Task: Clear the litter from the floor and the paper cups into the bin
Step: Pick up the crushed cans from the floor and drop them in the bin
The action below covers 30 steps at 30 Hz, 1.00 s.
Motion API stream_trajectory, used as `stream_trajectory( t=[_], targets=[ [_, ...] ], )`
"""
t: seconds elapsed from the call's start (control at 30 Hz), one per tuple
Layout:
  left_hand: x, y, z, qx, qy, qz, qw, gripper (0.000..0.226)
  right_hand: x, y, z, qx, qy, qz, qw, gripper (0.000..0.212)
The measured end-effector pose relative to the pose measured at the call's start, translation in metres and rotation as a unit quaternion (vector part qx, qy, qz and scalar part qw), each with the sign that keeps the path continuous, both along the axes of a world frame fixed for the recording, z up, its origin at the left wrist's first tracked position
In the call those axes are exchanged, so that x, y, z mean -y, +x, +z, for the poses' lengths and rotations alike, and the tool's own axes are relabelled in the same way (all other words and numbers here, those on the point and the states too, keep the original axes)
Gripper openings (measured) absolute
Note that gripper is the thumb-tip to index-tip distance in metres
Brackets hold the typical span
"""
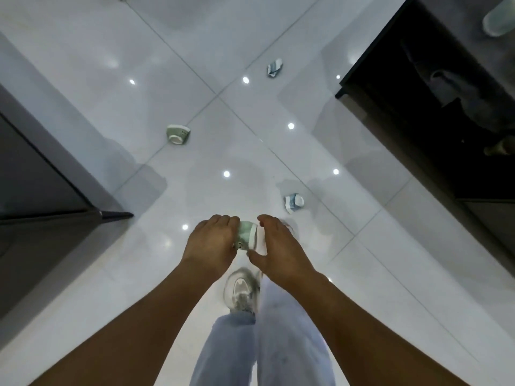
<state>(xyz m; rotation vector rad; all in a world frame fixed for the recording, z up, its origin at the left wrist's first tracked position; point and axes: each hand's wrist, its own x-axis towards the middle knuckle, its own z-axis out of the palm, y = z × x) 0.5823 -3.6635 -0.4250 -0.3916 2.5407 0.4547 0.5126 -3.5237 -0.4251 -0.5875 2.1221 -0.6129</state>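
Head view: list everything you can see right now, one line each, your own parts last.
Green cup: one, pale green, gripped in the left hand.
Crushed green cup: one, on the floor, centre left.
Crumpled blue-white cups: two, on the floor, one far, one near right.
Floor: glossy white tiles.
Dark furniture: left and right edges.
Shoe: one, white.
Jeans: light blue.
Left hand: fingers curled round the green cup.
Right hand: beside it, contact unclear.

The shiny white tiled floor (117,68) has thin grey lines that cross. A squashed green paper cup (178,134) lies at ten o'clock, a crumpled blue-and-white paper scrap (274,67) at one o'clock, and another crumpled blue-and-white paper piece (294,202) at three o'clock.
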Motion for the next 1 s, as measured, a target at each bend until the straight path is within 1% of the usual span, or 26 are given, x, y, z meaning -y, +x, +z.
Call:
stream_trajectory(
  t=[0.1, 0.2, 0.27, 0.4, 0.47, 0.57, 0.7, 0.8, 0.93, 1.0],
  targets=[
    [0.005, -0.026, -0.005, 0.010, -0.003, 0.006, 1.000, 0.030, 0.004, -0.022, -0.010, 0.011, -0.008, -0.003, 1.000, 0.057],
    [0.007, -0.052, -0.014, 0.016, -0.004, 0.003, 1.000, 0.034, 0.008, -0.046, -0.017, 0.009, -0.015, 0.002, 1.000, 0.049],
    [0.005, -0.069, -0.019, 0.023, 0.013, -0.009, 1.000, 0.041, 0.008, -0.061, -0.020, 0.010, -0.009, 0.002, 1.000, 0.047],
    [0.002, -0.101, -0.028, 0.010, 0.031, -0.056, 0.998, 0.064, 0.009, -0.087, -0.026, 0.012, -0.003, 0.006, 1.000, 0.044],
    [-0.001, -0.115, -0.034, 0.006, 0.040, -0.067, 0.997, 0.071, 0.010, -0.100, -0.031, 0.014, 0.001, 0.009, 1.000, 0.041],
    [-0.005, -0.130, -0.044, 0.007, 0.058, -0.070, 0.996, 0.072, 0.009, -0.116, -0.041, 0.025, 0.008, 0.007, 1.000, 0.043],
    [-0.002, -0.142, -0.065, 0.027, 0.041, -0.050, 0.998, 0.068, 0.002, -0.125, -0.061, 0.038, 0.033, 0.011, 0.999, 0.061],
    [0.008, -0.145, -0.087, 0.042, 0.025, -0.026, 0.998, 0.065, -0.003, -0.128, -0.088, 0.026, 0.070, 0.018, 0.997, 0.063],
    [0.026, -0.146, -0.133, 0.055, 0.024, -0.014, 0.998, 0.065, -0.010, -0.130, -0.148, -0.001, 0.137, 0.006, 0.991, 0.049],
    [0.032, -0.147, -0.164, 0.054, 0.029, -0.008, 0.998, 0.064, -0.014, -0.131, -0.190, -0.008, 0.174, -0.004, 0.985, 0.047]
  ],
)
